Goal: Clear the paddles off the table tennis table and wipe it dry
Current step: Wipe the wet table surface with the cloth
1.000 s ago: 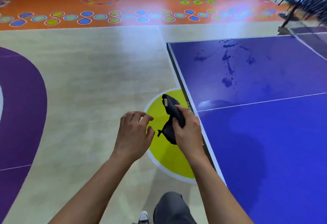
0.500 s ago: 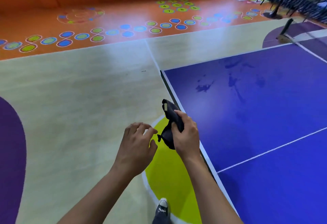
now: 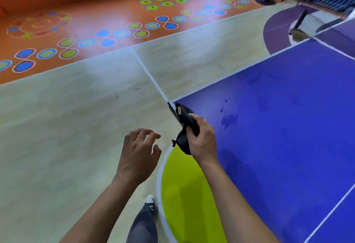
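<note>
black cloth (image 3: 186, 120), bunched up, is gripped in the right hand (image 3: 202, 140), fingers curled round it, just over the near corner of the blue worktop (image 3: 288, 137); a loose end hangs below the fist. the left hand (image 3: 138, 154) hovers beside it over the floor, holding nothing, fingers loosely bent and spread, so the two hands are apart. dark wet patches (image 3: 228, 120) lie on the worktop just beyond the right hand, with smaller drops near them. the net (image 3: 315, 23) shows blurred at the far right. below the hands a yellow-green circle (image 3: 184, 185) is painted on the pale wood floor (image 3: 67, 127), and a sneaker (image 3: 149, 201) stands by its rim. further off, orange flooring carries rows of blue and green dots (image 3: 123, 33).
</note>
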Action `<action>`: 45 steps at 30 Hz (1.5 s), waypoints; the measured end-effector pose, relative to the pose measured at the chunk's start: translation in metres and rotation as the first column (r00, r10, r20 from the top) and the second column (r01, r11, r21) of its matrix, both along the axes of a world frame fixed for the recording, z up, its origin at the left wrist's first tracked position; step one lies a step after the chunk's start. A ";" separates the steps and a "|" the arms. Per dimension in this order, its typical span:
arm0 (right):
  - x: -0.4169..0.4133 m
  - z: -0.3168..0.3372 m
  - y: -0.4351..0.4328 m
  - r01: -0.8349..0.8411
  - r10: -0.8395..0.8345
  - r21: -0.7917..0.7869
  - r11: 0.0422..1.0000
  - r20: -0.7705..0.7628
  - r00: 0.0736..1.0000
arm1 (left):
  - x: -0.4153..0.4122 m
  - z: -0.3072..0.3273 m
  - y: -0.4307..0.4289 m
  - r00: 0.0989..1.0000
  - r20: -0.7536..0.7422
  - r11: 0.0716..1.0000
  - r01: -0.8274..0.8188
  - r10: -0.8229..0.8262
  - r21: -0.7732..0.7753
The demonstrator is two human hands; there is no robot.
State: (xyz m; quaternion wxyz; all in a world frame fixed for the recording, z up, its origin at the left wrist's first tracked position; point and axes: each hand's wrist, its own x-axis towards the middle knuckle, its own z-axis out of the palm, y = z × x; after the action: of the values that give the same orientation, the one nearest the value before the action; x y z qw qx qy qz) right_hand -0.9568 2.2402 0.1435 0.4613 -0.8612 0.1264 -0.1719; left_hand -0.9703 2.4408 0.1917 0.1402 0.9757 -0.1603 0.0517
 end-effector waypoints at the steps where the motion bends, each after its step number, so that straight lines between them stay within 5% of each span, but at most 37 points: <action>1: 0.019 0.000 0.002 0.043 -0.043 0.001 0.999 -0.010 0.999 | 0.024 0.000 0.002 0.999 -0.024 1.000 0.027 -0.027 -0.007; 9: 0.134 0.000 -0.002 0.379 -0.375 0.048 0.924 -0.067 0.925 | 0.193 -0.007 -0.014 0.936 -0.081 0.939 0.345 -0.344 -0.002; 18: 0.207 -0.031 -0.075 0.605 -0.594 0.018 0.796 -0.163 0.787 | 0.326 -0.018 -0.115 0.760 -0.102 0.762 0.647 -0.641 0.026; 27: 0.260 -0.046 -0.165 0.836 -0.808 0.026 0.548 -0.243 0.537 | 0.424 -0.037 -0.234 0.470 -0.133 0.460 0.882 -0.873 0.099; 36: 0.233 -0.075 -0.160 0.994 -0.872 -0.005 0.113 -0.480 0.096 | 0.463 -0.083 -0.322 -0.051 -0.336 -0.083 0.993 -0.940 0.081; 45: 0.311 -0.082 -0.069 0.935 -0.683 -0.190 -0.298 -0.642 -0.348 | 0.517 -0.142 -0.367 -0.481 -0.481 -0.599 0.791 -0.733 0.122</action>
State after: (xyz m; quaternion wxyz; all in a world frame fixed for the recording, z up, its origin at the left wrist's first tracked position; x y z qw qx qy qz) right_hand -0.6461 2.1709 0.0620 0.2698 -0.2957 0.8987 -0.1791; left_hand -0.4529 2.0733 0.0497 -0.1280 0.3335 -0.9136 -0.1941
